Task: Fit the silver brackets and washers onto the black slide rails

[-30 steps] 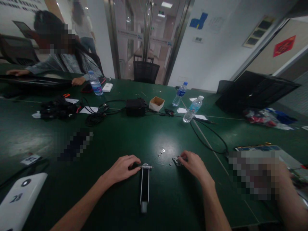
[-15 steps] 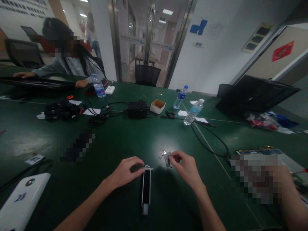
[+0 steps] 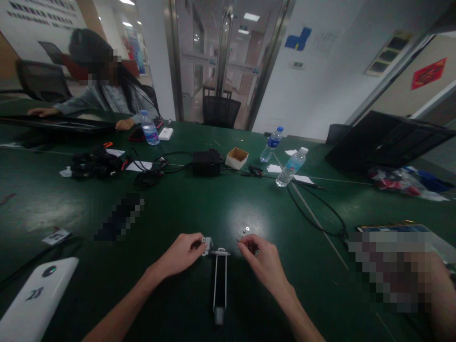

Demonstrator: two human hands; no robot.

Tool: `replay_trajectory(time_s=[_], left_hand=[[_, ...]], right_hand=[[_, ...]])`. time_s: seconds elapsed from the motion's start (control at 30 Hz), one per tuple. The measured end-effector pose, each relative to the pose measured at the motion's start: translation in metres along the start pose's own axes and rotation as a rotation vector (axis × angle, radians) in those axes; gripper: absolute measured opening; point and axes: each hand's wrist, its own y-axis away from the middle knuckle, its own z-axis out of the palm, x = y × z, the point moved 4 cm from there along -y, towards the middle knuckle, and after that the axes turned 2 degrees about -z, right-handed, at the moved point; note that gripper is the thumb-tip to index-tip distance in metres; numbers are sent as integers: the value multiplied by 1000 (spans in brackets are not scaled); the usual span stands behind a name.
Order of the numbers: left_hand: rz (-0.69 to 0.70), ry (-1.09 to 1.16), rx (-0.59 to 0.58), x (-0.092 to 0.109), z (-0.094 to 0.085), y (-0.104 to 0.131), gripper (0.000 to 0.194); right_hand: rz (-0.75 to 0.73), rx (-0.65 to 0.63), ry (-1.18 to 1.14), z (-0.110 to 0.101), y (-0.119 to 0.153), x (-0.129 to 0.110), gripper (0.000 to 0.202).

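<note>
A small silvery metal bracket (image 3: 206,246) is pinched in the fingertips of my left hand (image 3: 187,251). Just right of it, a long narrow device (image 3: 220,285) with a dark face and pale metal edges lies on the table, a metal crosspiece at its far end. My right hand (image 3: 261,254) is on the other side of this device, thumb and fingers closed together near the tabletop. What they hold, if anything, is too small to make out. Beyond those fingertips lie several tiny round nuts or washers (image 3: 247,229), partly hidden by the hand.
Across the green table stand a small open box (image 3: 237,158), a black adapter (image 3: 206,162) with cables, and water bottles (image 3: 292,166). A white device marked 28 (image 3: 39,297) lies at left. At right, another person's hand rests by a blurred panel. A person sits at far left.
My left hand has moved slightly left of the device and now holds the metal bracket. The grey piece near my right fingers is gone from there; that hand has come closer and left.
</note>
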Motion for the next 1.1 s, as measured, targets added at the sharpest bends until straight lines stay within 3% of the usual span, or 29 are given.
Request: replay_trajectory(time_s=[0.2,1.1], left_hand=[[-91,80,-106,-16,0,-3,32],[-105,23,-87,-6,11,-4,35]], right_hand=[[60,-112,88,10,2,17,12],[118,-215,-55,23,4,11,14]])
